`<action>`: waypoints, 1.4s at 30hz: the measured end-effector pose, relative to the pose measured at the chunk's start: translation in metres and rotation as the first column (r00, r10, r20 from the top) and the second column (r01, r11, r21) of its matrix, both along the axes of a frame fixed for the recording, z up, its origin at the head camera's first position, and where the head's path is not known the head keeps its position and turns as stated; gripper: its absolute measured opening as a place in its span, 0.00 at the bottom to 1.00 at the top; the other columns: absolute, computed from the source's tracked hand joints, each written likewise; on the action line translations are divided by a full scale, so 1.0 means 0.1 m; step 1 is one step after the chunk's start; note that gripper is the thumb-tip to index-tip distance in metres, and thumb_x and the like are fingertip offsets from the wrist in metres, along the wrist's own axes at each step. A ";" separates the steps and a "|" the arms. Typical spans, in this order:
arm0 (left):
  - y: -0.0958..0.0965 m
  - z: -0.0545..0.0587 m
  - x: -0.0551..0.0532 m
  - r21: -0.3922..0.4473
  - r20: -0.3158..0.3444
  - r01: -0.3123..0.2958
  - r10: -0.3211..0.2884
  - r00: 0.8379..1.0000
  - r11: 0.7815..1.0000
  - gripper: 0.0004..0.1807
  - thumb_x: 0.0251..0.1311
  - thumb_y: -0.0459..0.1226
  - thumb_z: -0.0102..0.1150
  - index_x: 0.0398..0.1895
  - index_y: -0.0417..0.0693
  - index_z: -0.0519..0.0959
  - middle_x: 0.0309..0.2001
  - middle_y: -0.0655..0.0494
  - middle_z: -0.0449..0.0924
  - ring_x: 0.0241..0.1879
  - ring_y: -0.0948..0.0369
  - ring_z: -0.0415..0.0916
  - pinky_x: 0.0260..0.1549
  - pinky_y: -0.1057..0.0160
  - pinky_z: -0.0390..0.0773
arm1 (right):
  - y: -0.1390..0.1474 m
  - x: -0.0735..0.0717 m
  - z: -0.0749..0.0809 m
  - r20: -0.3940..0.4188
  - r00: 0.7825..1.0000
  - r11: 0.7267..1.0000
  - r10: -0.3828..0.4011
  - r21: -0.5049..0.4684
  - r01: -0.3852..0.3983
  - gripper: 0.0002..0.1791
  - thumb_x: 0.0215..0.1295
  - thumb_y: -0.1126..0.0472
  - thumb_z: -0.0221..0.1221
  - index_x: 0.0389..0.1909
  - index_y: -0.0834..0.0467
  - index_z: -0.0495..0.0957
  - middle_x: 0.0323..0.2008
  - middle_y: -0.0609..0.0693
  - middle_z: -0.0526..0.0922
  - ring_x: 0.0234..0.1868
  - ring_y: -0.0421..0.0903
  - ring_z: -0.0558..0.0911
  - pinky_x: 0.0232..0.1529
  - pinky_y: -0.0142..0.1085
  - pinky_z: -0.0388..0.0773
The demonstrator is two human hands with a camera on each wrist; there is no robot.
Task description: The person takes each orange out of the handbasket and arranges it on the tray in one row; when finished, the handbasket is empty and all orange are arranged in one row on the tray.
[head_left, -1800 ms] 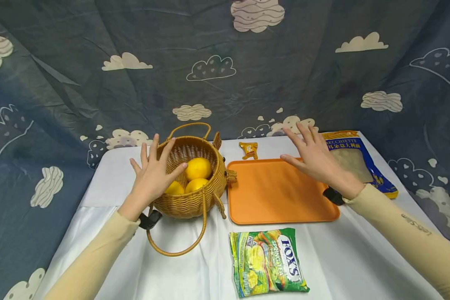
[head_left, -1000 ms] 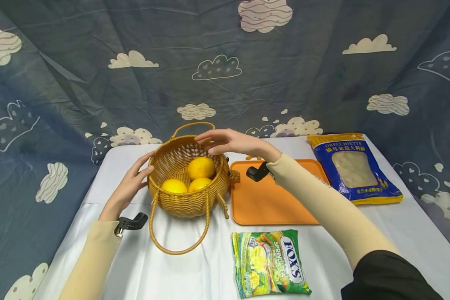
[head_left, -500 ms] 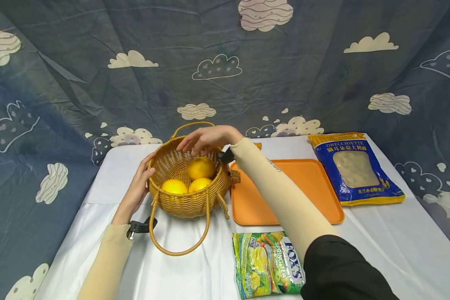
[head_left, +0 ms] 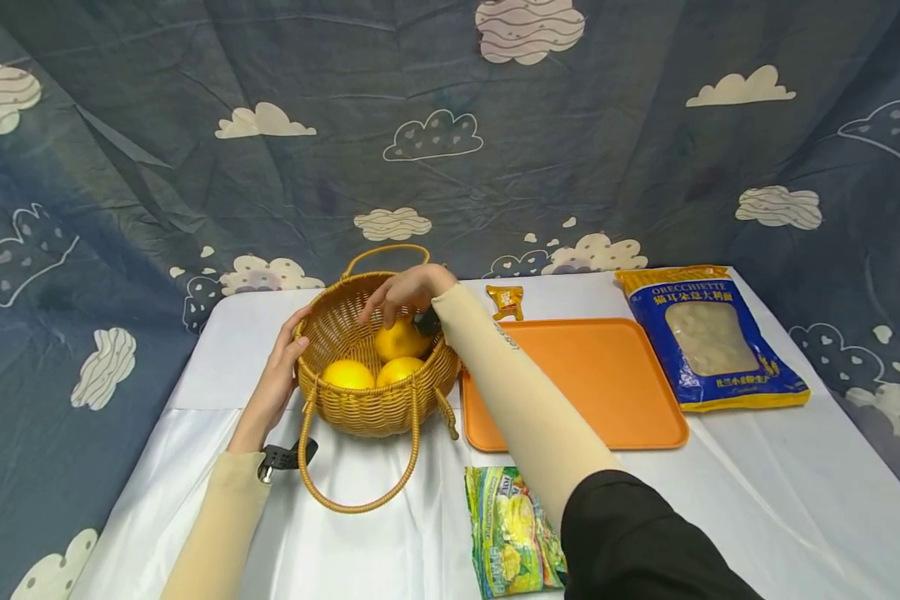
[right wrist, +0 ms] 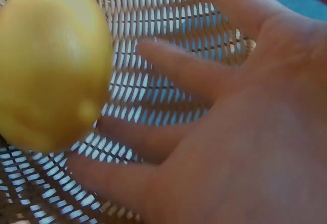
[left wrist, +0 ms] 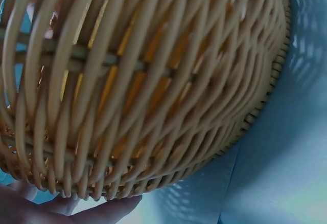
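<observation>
A round wicker basket stands at the left of the table, with three lemons, one of them a rear lemon, lying inside. My left hand rests against the basket's left side near the rim; its fingers touch the outer weave in the left wrist view. My right hand reaches down into the basket from the far right. In the right wrist view the right hand's fingers are spread, close beside a lemon, not wrapped round it. Some right fingertips are hidden in the head view.
An orange tray lies right of the basket. A small golden packet sits behind the tray, a blue pasta bag to its right. A green candy bag lies in front, partly under my right arm. One basket handle hangs forward.
Both hands have come in from above the table: the left against the basket's side, the right leftward and down into the basket. The lemons and basket stay put.
</observation>
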State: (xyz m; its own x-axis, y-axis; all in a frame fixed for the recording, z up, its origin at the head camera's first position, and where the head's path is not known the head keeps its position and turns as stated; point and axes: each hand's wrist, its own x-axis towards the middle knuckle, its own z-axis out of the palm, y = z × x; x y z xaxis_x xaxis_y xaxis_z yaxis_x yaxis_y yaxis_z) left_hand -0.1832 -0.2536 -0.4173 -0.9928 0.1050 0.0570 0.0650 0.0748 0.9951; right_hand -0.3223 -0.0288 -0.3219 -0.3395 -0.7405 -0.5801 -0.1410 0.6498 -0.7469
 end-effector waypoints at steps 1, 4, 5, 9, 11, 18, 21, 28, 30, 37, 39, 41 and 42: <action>0.00 0.00 0.00 0.002 -0.003 0.000 0.000 1.000 1.000 0.29 0.73 0.43 0.34 0.76 0.62 0.47 0.74 0.50 0.41 0.68 0.41 0.47 0.58 0.33 0.50 | -0.01 0.00 -0.01 -0.013 1.000 1.000 0.010 0.019 -0.010 0.28 0.66 0.73 0.48 0.66 0.55 0.69 0.73 0.50 0.53 0.73 0.50 0.49 0.47 0.33 0.66; 0.01 -0.01 0.00 0.009 -0.013 0.003 -0.003 1.000 1.000 0.29 0.73 0.42 0.34 0.75 0.61 0.47 0.73 0.49 0.42 0.67 0.41 0.47 0.58 0.33 0.51 | -0.04 0.01 -0.04 -0.064 0.997 0.996 0.047 0.078 -0.042 0.27 0.66 0.72 0.49 0.65 0.52 0.71 0.73 0.51 0.52 0.52 0.41 0.70 0.30 0.30 0.59; 0.01 -0.01 0.00 0.009 -0.015 0.004 -0.004 1.000 1.000 0.29 0.73 0.42 0.34 0.75 0.61 0.47 0.73 0.49 0.42 0.67 0.41 0.47 0.58 0.33 0.51 | -0.05 0.01 -0.05 -0.083 0.994 0.993 0.064 0.100 -0.056 0.27 0.66 0.72 0.49 0.64 0.51 0.72 0.73 0.51 0.52 0.42 0.39 0.70 0.27 0.30 0.56; 0.01 -0.02 0.00 0.001 -0.020 0.004 -0.004 1.000 1.000 0.29 0.72 0.43 0.34 0.75 0.62 0.47 0.73 0.50 0.42 0.68 0.41 0.47 0.58 0.34 0.50 | -0.09 0.03 -0.10 -0.127 0.985 0.979 0.119 0.177 -0.096 0.26 0.67 0.73 0.49 0.63 0.51 0.74 0.69 0.51 0.60 0.25 0.40 0.57 0.24 0.31 0.51; 0.00 -0.02 0.00 -0.005 -0.021 0.004 -0.005 1.000 1.000 0.29 0.72 0.44 0.34 0.75 0.62 0.47 0.73 0.50 0.42 0.68 0.41 0.46 0.58 0.33 0.50 | -0.11 0.04 -0.11 -0.139 0.983 0.972 0.119 0.221 -0.087 0.26 0.66 0.74 0.50 0.61 0.49 0.76 0.66 0.48 0.65 0.27 0.39 0.61 0.26 0.30 0.56; 0.01 0.01 0.02 0.003 -0.024 0.012 -0.012 1.000 1.000 0.29 0.72 0.42 0.32 0.76 0.59 0.45 0.74 0.50 0.40 0.68 0.41 0.44 0.59 0.33 0.48 | -0.13 0.09 -0.16 -0.125 0.988 0.966 0.088 0.254 -0.054 0.27 0.66 0.74 0.52 0.60 0.46 0.77 0.68 0.46 0.63 0.53 0.46 0.66 0.43 0.32 0.66; 0.05 0.08 0.06 0.005 -0.024 0.021 -0.021 0.999 1.000 0.30 0.72 0.41 0.32 0.76 0.56 0.44 0.74 0.47 0.38 0.68 0.39 0.43 0.59 0.33 0.47 | -0.13 0.11 -0.19 -0.110 0.992 0.969 0.062 0.244 -0.033 0.27 0.66 0.73 0.53 0.60 0.45 0.76 0.70 0.47 0.59 0.62 0.47 0.64 0.49 0.34 0.68; 0.12 0.19 0.12 -0.003 -0.015 0.018 -0.018 1.000 1.000 0.30 0.71 0.40 0.32 0.75 0.53 0.44 0.73 0.45 0.39 0.68 0.37 0.44 0.59 0.33 0.48 | -0.16 0.13 -0.17 -0.156 0.979 0.969 0.129 0.231 -0.091 0.25 0.70 0.66 0.52 0.66 0.46 0.71 0.71 0.49 0.58 0.62 0.46 0.65 0.52 0.33 0.67; 0.13 0.20 0.12 -0.003 -0.013 0.019 -0.019 1.000 1.000 0.30 0.71 0.40 0.32 0.75 0.53 0.44 0.73 0.45 0.39 0.68 0.37 0.44 0.59 0.33 0.49 | -0.17 0.13 -0.14 -0.159 0.979 0.972 0.128 0.216 -0.092 0.25 0.71 0.65 0.51 0.68 0.47 0.68 0.71 0.50 0.57 0.63 0.47 0.64 0.52 0.34 0.67; 0.13 0.20 0.12 -0.002 -0.003 0.014 -0.014 1.000 1.000 0.31 0.71 0.41 0.32 0.75 0.54 0.44 0.74 0.46 0.38 0.68 0.38 0.43 0.59 0.33 0.48 | -0.09 0.12 0.04 -0.102 0.995 0.998 -0.003 0.060 0.009 0.25 0.73 0.63 0.49 0.68 0.46 0.66 0.71 0.50 0.52 0.52 0.49 0.67 0.40 0.35 0.68; 0.12 0.21 0.13 -0.009 -0.001 0.014 -0.014 1.000 1.000 0.31 0.71 0.41 0.32 0.75 0.54 0.44 0.74 0.46 0.38 0.68 0.39 0.43 0.59 0.33 0.47 | -0.04 0.12 0.09 -0.064 0.997 0.999 -0.035 -0.005 0.035 0.24 0.73 0.63 0.49 0.68 0.47 0.66 0.70 0.50 0.53 0.48 0.48 0.68 0.40 0.36 0.70; 0.10 0.17 0.11 -0.014 -0.002 0.013 -0.013 1.000 1.000 0.31 0.71 0.42 0.32 0.76 0.56 0.43 0.74 0.47 0.37 0.69 0.39 0.42 0.59 0.33 0.47 | 0.03 0.11 0.14 -0.051 0.998 0.997 -0.035 -0.069 0.032 0.24 0.73 0.62 0.48 0.68 0.47 0.65 0.69 0.50 0.54 0.46 0.48 0.70 0.43 0.41 0.74; 0.09 0.13 0.09 -0.018 -0.003 0.011 -0.011 1.000 1.000 0.31 0.71 0.42 0.32 0.76 0.57 0.43 0.74 0.48 0.37 0.69 0.40 0.42 0.59 0.33 0.47 | 0.06 0.11 0.17 -0.040 0.998 0.994 -0.037 -0.103 0.033 0.24 0.73 0.61 0.48 0.68 0.48 0.64 0.69 0.50 0.54 0.46 0.49 0.71 0.45 0.44 0.75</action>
State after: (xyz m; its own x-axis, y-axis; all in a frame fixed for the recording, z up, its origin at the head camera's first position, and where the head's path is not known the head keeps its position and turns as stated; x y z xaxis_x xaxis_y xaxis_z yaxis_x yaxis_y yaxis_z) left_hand -0.1746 -0.2450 -0.4039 -0.9914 0.1170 0.0582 0.0691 0.0917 0.9934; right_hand -0.3112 -0.0228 -0.3049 -0.3888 -0.7825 -0.4864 -0.1520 0.5752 -0.8038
